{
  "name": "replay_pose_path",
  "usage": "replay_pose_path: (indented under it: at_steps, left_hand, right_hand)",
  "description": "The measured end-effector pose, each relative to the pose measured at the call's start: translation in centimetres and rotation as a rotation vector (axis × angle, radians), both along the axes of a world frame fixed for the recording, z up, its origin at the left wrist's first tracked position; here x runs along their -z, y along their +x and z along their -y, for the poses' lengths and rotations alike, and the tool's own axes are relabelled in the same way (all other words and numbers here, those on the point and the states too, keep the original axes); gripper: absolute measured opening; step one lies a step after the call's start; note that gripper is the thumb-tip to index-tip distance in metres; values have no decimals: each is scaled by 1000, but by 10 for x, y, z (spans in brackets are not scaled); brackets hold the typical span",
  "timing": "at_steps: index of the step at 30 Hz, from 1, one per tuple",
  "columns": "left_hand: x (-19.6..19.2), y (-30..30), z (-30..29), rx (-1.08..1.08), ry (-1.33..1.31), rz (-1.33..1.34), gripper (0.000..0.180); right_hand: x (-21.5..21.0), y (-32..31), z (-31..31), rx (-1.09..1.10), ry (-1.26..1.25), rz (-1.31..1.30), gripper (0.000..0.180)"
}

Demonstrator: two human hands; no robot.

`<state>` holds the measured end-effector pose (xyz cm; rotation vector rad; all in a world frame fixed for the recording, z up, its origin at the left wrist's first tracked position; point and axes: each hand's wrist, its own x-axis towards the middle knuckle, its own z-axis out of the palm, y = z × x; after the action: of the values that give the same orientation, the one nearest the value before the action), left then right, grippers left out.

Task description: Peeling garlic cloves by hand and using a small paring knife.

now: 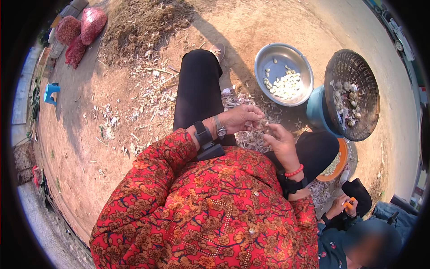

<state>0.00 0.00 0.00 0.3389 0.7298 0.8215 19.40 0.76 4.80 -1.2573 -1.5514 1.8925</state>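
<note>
Peeling seems the step; left grip [242,119] pressed together, contents unclear; right grip [284,145] partly spread; next likely calls for reaching the round silver metal basin [282,56] beyond.

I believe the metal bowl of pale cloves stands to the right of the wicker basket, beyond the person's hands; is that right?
Not quite: in the head view, the metal bowl of pale cloves stands to the left of the wicker basket; it is indeed beyond the left hand and right hand.
</note>
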Motion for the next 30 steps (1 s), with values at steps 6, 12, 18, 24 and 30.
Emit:
replay_pose_path:
  at_steps: [6, 12, 18, 24, 30]
  left_hand:
    - [-4, 1, -1, 16, 42, -44, 14]
    - [1, 1, -1, 32, 72, -36, 16]
    - [6, 2, 1, 21, 71, -65, 14]
    - [6, 2, 2, 61, 97, -137, 12]
    - [-1, 7, -3, 68, 134, -227, 12]
  right_hand:
    - [-1, -3, 1, -31, 28, -10, 25]
    - [-2, -4, -1, -30, -53, 24, 25]
    - [-8, -4, -2, 31, -154, 81, 27]
    - [10, 1, -8, 194, -64, 53, 33]
    - [37, -2, -17, 88, 94, 15, 38]
